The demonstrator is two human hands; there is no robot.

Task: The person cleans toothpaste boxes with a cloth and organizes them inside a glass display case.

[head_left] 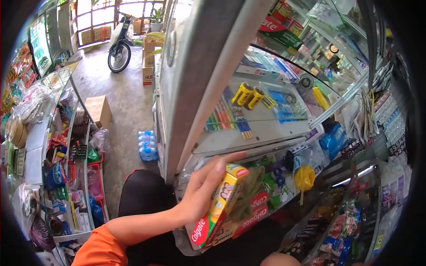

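Note:
From the lower left, an orange sleeve leads to my left hand (199,193), which is wrapped over a yellow and red Colgate toothpaste box (217,210). The box is tilted, with its upper end near my fingertips and the Colgate logo at its lower end. My index finger stretches past it toward the cabinet's lower ledge. Beneath and beside it, more red Colgate toothpaste boxes (253,217) lie in the lower part of the cabinet. A rounded bit of bare skin shows at the bottom edge; no fingers of my right hand are visible.
The glass cabinet's shelf (266,126) holds yellow batteries (248,96), pens and pencils. A thick metal frame post (199,80) stands before me. Left are a crowded display counter (35,155), a cardboard box (98,111), a bottle pack (147,145) and a motorbike (120,46).

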